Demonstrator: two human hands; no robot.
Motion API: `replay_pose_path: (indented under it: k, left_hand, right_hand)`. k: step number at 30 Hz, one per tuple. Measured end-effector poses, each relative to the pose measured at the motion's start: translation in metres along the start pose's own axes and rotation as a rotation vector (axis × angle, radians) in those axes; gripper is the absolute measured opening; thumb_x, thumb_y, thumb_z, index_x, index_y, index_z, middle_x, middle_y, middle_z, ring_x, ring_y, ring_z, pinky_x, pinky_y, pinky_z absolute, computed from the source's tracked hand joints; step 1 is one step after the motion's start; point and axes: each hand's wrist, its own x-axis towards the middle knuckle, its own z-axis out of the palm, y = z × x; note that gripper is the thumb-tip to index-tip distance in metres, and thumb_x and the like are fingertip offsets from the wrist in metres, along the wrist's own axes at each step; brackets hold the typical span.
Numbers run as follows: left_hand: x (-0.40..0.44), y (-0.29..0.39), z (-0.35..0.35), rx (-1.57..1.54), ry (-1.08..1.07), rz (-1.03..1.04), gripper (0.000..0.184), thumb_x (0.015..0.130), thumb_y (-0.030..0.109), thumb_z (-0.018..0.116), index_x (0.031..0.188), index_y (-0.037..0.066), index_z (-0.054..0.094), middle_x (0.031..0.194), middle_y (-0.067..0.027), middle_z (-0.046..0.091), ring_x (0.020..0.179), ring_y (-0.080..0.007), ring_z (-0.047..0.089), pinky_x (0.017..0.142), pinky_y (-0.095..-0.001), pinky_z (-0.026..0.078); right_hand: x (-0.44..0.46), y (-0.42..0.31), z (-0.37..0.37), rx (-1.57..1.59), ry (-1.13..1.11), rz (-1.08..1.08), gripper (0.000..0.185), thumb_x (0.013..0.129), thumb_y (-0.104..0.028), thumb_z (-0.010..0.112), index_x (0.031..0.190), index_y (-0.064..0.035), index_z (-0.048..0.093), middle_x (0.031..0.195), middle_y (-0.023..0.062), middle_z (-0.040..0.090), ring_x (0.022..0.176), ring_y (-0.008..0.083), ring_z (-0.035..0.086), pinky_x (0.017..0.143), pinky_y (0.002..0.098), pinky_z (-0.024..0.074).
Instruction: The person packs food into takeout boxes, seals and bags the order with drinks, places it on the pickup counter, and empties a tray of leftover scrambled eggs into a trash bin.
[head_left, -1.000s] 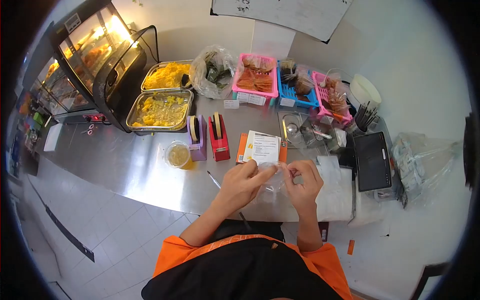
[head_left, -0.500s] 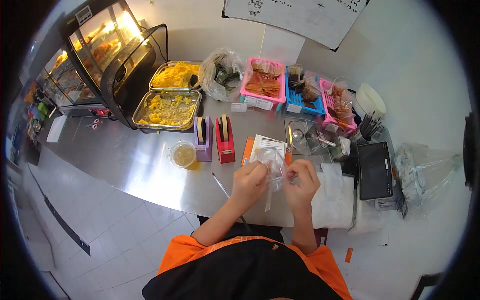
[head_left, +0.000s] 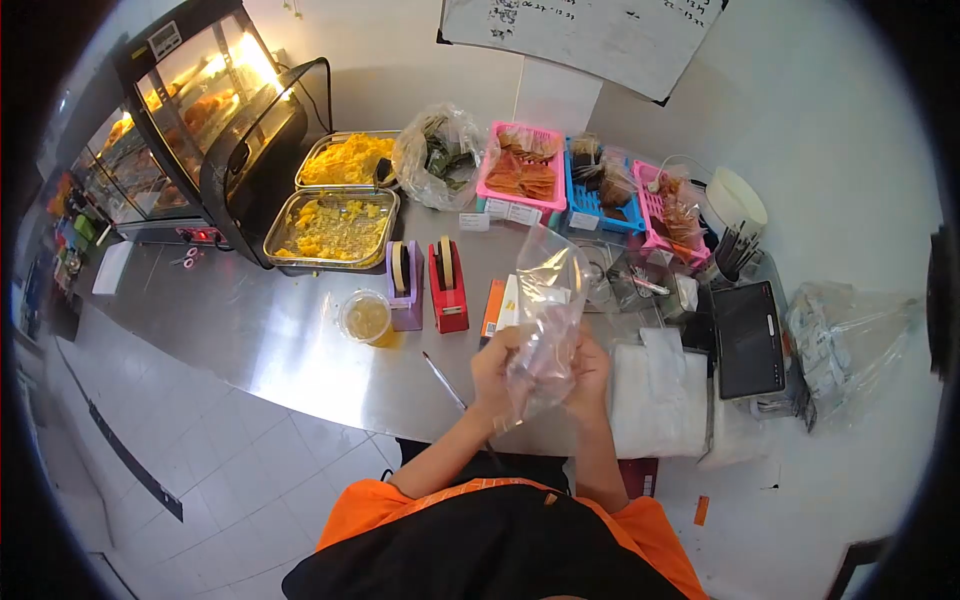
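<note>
A clear plastic bag (head_left: 552, 285) stands up between my hands, its shiny film catching the light. My left hand (head_left: 492, 370) is closed on its left side, with part of the fingers behind the film. On the other side my right hand (head_left: 591, 375) grips the bag too, fingertips partly hidden. I cannot make out anything inside it. Below the bag's left side, a slim pen-like stick (head_left: 443, 378) lies on the steel table. Partly covered by the bag is an orange-edged booklet or box (head_left: 494, 308). Beside my right hand rests a stack of white plastic bags (head_left: 655, 400).
Red (head_left: 449, 300) and purple (head_left: 405, 312) tape dispensers stand near a lidded tub (head_left: 366, 316). Behind are trays of yellow food (head_left: 390, 235), a pink basket (head_left: 520, 205), a blue basket (head_left: 608, 220) and a heated display case (head_left: 215, 120). A dark tablet (head_left: 750, 340) stands right.
The crumpled plastic between my fingers is now spread into a tall bag. Both hands have shifted slightly down, and my right hand has turned to grip the bag's side.
</note>
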Motion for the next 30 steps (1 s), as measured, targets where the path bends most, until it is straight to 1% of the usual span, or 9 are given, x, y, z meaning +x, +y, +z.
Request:
replay_pose_path:
  k: [7,10,11,15,18,19,21,24,30]
  left_hand:
    - [-0.005,-0.025,-0.017,-0.242,-0.231,-0.202,0.016,0.068,0.002,0.055,0.083,-0.001,0.059,0.081,-0.0051,0.059,0.074,-0.013,0.054,0.063,-0.0252,0.045]
    - [-0.003,-0.014,-0.026,0.082,-0.197,-0.093,0.015,0.064,0.0,0.056,0.078,0.001,0.06,0.081,-0.0072,0.06,0.074,-0.0168,0.056,0.064,-0.028,0.045]
    - [0.007,-0.011,-0.027,0.184,-0.122,0.229,0.011,0.056,-0.004,0.054,0.065,0.0,0.05,0.069,-0.009,0.051,0.061,-0.0218,0.05,0.053,-0.0287,0.039]
    - [0.01,0.004,-0.038,0.514,-0.191,0.426,0.034,0.058,-0.001,0.059,0.092,0.005,0.057,0.083,-0.0107,0.056,0.07,-0.0269,0.055,0.061,-0.0327,0.045]
    - [0.009,0.007,-0.033,0.193,-0.012,-0.02,0.031,0.063,0.001,0.06,0.094,0.003,0.055,0.09,-0.0117,0.056,0.078,-0.0263,0.055,0.066,-0.031,0.045]
    - [0.011,-0.008,-0.039,0.216,-0.098,0.161,0.03,0.069,0.005,0.061,0.098,0.001,0.054,0.091,-0.0082,0.057,0.083,-0.0196,0.055,0.071,-0.0286,0.043]
    - [-0.005,-0.014,-0.035,-0.34,-0.302,-0.304,0.031,0.07,0.009,0.063,0.099,0.001,0.053,0.091,-0.0051,0.057,0.084,-0.0152,0.053,0.073,-0.0272,0.042]
    - [-0.003,0.005,-0.027,-0.529,-0.477,-0.49,0.032,0.071,0.011,0.065,0.099,0.003,0.054,0.09,-0.0005,0.055,0.084,-0.0082,0.05,0.073,-0.0244,0.041]
    - [0.001,0.015,-0.027,-0.919,-0.222,-0.867,0.01,0.068,0.003,0.065,0.071,0.003,0.055,0.077,-0.0002,0.053,0.068,-0.0056,0.048,0.055,-0.0194,0.037]
  right_hand:
    - [0.006,-0.003,-0.016,-0.322,0.072,-0.191,0.019,0.058,0.005,0.066,0.064,-0.0027,0.05,0.091,0.0059,0.044,0.074,0.0123,0.046,0.061,0.0199,0.0373]
    - [0.007,-0.014,-0.018,-0.669,0.226,-0.327,0.019,0.055,0.01,0.062,0.063,-0.0023,0.05,0.079,0.0063,0.047,0.066,0.0127,0.046,0.053,0.0197,0.0374]
    - [0.009,-0.015,-0.027,-0.757,0.263,-0.394,0.02,0.055,0.013,0.058,0.064,-0.0022,0.05,0.079,0.0065,0.048,0.065,0.012,0.046,0.052,0.018,0.0372]
    - [0.012,-0.011,-0.034,-0.962,0.329,-0.629,0.028,0.053,0.021,0.053,0.068,-0.0018,0.052,0.078,0.0068,0.049,0.065,0.0117,0.047,0.052,0.0185,0.039]
    - [0.013,-0.01,-0.023,-0.7,0.374,-0.476,0.016,0.062,0.01,0.059,0.071,-0.0014,0.053,0.078,0.0082,0.05,0.065,0.0128,0.048,0.053,0.0215,0.0411]
    - [0.01,-0.009,-0.016,-0.557,0.353,-0.367,0.012,0.064,0.004,0.06,0.073,-0.001,0.053,0.077,0.0081,0.051,0.064,0.013,0.048,0.053,0.0221,0.0408]
    - [-0.004,-0.009,-0.002,-0.275,0.309,-0.139,0.016,0.068,-0.009,0.064,0.076,-0.0003,0.053,0.074,0.0081,0.051,0.062,0.0135,0.048,0.052,0.0233,0.0403]
    - [-0.009,-0.023,0.0,-0.775,-0.012,-0.383,0.025,0.072,-0.022,0.062,0.079,0.0003,0.052,0.067,0.007,0.051,0.057,0.0134,0.046,0.051,0.0241,0.0386]
    - [-0.012,-0.019,-0.006,-0.687,-0.06,-0.483,0.018,0.063,0.0,0.066,0.073,-0.0022,0.051,0.062,0.0062,0.051,0.049,0.0127,0.044,0.045,0.0225,0.0359]
